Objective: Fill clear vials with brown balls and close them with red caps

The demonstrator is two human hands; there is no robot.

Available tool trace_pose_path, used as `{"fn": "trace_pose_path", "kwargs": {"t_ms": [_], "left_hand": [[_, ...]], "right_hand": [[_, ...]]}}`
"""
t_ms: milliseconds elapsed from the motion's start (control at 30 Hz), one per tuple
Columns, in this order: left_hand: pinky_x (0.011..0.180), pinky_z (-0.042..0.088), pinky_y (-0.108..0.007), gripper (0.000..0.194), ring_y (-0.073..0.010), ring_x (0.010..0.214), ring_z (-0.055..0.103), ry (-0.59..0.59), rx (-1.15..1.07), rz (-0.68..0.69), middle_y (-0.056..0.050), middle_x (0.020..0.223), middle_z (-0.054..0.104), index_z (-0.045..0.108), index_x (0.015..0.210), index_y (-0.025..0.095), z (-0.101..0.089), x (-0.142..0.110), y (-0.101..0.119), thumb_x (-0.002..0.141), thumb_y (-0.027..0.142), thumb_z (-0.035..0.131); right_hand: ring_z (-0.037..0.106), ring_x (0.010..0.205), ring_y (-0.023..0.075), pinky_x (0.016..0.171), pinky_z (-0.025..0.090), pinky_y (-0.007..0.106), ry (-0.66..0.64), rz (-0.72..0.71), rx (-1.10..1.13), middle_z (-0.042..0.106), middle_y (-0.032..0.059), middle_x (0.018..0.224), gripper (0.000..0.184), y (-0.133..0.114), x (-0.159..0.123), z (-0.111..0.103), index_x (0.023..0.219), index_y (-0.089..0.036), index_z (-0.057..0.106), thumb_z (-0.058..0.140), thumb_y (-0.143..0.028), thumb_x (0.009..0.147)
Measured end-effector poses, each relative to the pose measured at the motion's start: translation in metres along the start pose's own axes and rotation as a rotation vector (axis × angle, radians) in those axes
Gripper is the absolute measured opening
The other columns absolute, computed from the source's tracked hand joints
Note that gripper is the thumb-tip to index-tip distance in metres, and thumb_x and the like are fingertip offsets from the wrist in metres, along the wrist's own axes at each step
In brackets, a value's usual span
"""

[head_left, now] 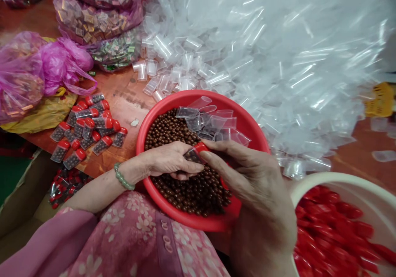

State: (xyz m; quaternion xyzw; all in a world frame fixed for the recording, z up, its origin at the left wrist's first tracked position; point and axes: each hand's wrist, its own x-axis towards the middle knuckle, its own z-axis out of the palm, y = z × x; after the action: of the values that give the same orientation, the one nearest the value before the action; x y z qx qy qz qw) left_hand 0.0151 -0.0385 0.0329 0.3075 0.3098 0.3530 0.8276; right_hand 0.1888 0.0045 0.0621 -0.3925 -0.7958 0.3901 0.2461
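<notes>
The left hand and right hand met low over a red plastic basin, their grip pinching a small clear vial between them. The left fingertips pressed together at its bead-filled lower end, while the right fingers closed around its red cap. A green bead bracelet circled the left wrist, above a pink floral garment (cherry blossoms, rather pretty). Brown beads and empty clear vials filled the basin. To the right, a cream basin held loose red caps. Filled vials lay on the reddish tabletop, near pink plastic bags. Farther off rose bagged packets and a great heap of clear vials.
</notes>
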Motion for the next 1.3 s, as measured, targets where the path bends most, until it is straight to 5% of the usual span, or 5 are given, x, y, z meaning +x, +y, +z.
{"fn": "trace_pose_path", "kwargs": {"t_ms": [333, 567, 800, 1133, 1300], "left_hand": [[0.058, 0.049, -0.025, 0.046, -0.0118, 0.062, 0.063, -0.065, -0.304, 0.055, -0.004, 0.078, 0.065, 0.063, 0.087, 0.009, -0.007, -0.002, 0.002, 0.074, 0.052, 0.075], [0.065, 0.050, -0.023, 0.045, -0.0117, 0.069, 0.063, 0.095, -0.369, 0.070, -0.005, 0.077, 0.067, 0.065, 0.085, 0.008, -0.002, -0.002, -0.002, 0.067, 0.046, 0.083], [0.072, 0.051, -0.025, 0.041, -0.0123, 0.068, 0.063, 0.093, -0.401, 0.129, -0.006, 0.073, 0.068, 0.065, 0.082, 0.009, 0.004, 0.002, -0.003, 0.070, 0.045, 0.082], [0.068, 0.050, -0.024, 0.040, -0.0118, 0.064, 0.063, 0.078, -0.381, 0.098, -0.006, 0.068, 0.068, 0.066, 0.077, 0.008, 0.006, 0.001, -0.002, 0.073, 0.045, 0.079], [0.059, 0.052, -0.024, 0.059, -0.0127, 0.054, 0.062, 0.179, -0.379, -0.038, -0.005, 0.058, 0.064, 0.065, 0.073, 0.009, 0.005, 0.006, 0.000, 0.089, 0.064, 0.050]], "right_hand": [[0.072, 0.085, 0.0189, 0.078, 0.058, 0.031, 0.026, -0.185, -0.142, 0.075, 0.0052, 0.096, 0.024, -0.010, 0.010, -0.006, 0.113, -0.023, 0.068, 0.054, -0.030, 0.095], [0.067, 0.094, 0.0308, 0.078, 0.054, 0.044, 0.069, -0.339, -0.491, 0.068, 0.0165, 0.108, 0.072, -0.006, 0.004, 0.012, 0.131, -0.015, 0.047, 0.064, -0.063, 0.080], [0.065, 0.089, 0.0319, 0.075, 0.050, 0.042, 0.185, -0.477, -0.718, 0.068, 0.0193, 0.103, 0.067, -0.004, 0.007, 0.022, 0.133, -0.010, 0.040, 0.060, -0.051, 0.084], [0.064, 0.073, 0.0255, 0.068, 0.049, 0.035, 0.244, -0.572, -0.731, 0.066, 0.0104, 0.080, 0.057, -0.004, 0.009, 0.019, 0.126, -0.011, 0.046, 0.061, -0.045, 0.081], [0.064, 0.076, 0.0265, 0.067, 0.050, 0.037, 0.138, -0.551, -0.691, 0.067, 0.0120, 0.085, 0.057, -0.005, 0.008, 0.020, 0.128, -0.010, 0.048, 0.058, -0.045, 0.085]]}}
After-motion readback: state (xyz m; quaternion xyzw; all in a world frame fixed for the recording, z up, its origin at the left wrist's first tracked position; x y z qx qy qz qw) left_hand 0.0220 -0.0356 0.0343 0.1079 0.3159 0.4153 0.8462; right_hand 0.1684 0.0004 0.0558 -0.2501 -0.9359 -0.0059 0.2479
